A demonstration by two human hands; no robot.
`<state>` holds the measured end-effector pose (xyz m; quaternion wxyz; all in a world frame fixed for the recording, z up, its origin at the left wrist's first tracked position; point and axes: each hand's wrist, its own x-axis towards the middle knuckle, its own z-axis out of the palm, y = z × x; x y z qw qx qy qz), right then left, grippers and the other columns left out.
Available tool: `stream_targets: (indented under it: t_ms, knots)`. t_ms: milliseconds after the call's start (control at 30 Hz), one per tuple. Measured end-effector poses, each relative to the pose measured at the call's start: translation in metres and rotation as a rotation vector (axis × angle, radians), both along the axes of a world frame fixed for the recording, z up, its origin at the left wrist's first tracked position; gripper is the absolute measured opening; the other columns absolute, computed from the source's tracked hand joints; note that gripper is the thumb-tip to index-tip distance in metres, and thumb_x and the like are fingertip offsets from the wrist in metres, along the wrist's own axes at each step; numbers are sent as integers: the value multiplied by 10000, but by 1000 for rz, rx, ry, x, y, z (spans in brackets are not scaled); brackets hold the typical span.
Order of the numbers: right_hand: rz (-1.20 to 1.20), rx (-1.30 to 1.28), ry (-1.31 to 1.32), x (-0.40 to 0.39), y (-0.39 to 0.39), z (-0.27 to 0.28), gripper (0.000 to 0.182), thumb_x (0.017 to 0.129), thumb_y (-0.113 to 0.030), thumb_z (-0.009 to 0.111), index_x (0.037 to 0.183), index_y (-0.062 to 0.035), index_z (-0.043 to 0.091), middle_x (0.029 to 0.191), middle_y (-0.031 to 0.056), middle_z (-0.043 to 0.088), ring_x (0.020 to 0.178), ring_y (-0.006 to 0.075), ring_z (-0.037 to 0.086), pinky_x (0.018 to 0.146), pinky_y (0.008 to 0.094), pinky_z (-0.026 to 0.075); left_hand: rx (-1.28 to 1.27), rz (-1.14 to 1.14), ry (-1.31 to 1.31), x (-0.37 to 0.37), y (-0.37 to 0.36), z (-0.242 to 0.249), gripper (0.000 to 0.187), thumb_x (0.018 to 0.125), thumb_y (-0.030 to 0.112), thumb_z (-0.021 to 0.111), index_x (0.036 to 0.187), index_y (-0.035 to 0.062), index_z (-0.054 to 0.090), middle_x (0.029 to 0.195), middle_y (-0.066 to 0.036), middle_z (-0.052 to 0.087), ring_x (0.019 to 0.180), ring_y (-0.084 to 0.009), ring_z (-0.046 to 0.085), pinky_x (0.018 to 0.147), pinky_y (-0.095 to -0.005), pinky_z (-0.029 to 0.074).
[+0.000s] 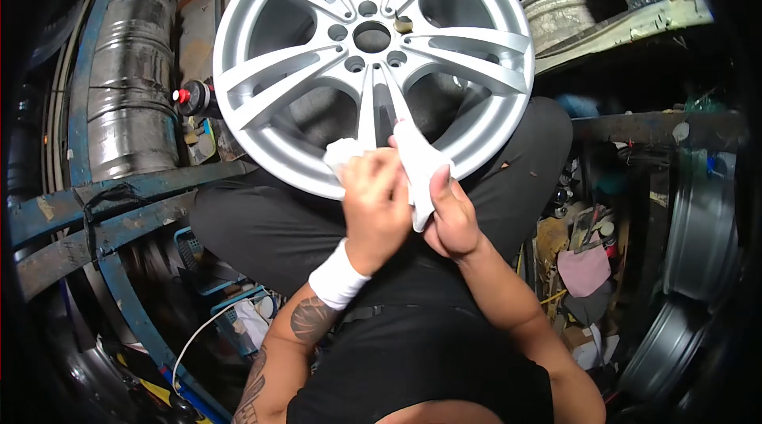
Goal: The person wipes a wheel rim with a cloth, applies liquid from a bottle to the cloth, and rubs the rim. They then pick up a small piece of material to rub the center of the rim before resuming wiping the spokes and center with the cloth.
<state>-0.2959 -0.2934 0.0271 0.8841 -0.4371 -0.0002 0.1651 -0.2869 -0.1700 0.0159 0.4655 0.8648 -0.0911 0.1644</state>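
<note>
A silver alloy wheel rim [258, 142] with double spokes tilts in front of me across my lap. My right hand [454, 218] is at its lower edge, thumb up, closed on a white cloth [422, 162]. The cloth covers most of its fingers, and a fingertip shows by a spoke. Beside it, my left hand [373, 198] has its fingers curled in around white cloth [341, 151] that bulges out over the rim's lip. A white band [339, 275] circles the left wrist. A small tan piece [403, 25] sits near the wheel's center hole.
Stacked metal wheel barrels [131, 75] stand behind a blue metal frame [119, 186] on the left. A bottle with a red cap [194, 97] lies near the wheel. More rims [702, 226] stand at the right, near a pink cloth [583, 272] among clutter. A blue basket [198, 261] is at lower left.
</note>
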Motion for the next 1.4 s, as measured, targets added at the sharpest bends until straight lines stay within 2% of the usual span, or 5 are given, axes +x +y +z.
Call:
stream_targets:
  t_ms: [100, 233, 400, 467, 1400]
  knots:
    - [59, -283, -144, 4, -31, 4, 835, 1061, -559, 401, 1607, 29, 170, 1642, 176, 293, 1468, 280, 373, 1192, 417, 319, -150, -269, 125, 2, -2, 27, 326, 802, 70, 718, 1117, -11, 685, 1031, -153, 608, 929, -344, 556, 837, -424, 451]
    - [13, -532, -169, 24, -76, 41, 405, 1108, -298, 437, 1295, 38, 564, 1179, 141, 658, 997, 181, 661, 879, 327, 526, -56, -538, 292, 41, 39, 55, 234, 831, 194, 743, 1029, 77, 787, 949, -135, 597, 882, -319, 616, 794, -405, 504]
    - [421, -1252, -135, 34, -63, 64, 263, 937, -209, 607, 826, 26, 653, 582, 139, 604, 529, 240, 655, 559, 406, 521, 378, 19, -53, 153, 131, 18, 225, 975, 203, 644, 1046, 26, 763, 847, -116, 678, 682, -232, 645, 634, -340, 492]
    - [555, -1551, -343, 39, -24, 53, 264, 838, -238, 628, 804, 23, 654, 673, 244, 645, 626, 451, 644, 620, 528, 515, 376, 108, -18, 163, 153, -5, 236, 980, 220, 637, 1072, 46, 766, 903, -124, 699, 834, -268, 666, 787, -364, 517]
    - [742, -1789, -611, 37, 13, 66, 232, 845, -257, 664, 750, -46, 679, 604, 185, 632, 605, 396, 659, 597, 480, 530, 585, 167, -123, 151, 178, -31, 611, 913, 336, 728, 1462, 138, 547, 1225, -125, 690, 1230, -317, 581, 1081, -474, 369]
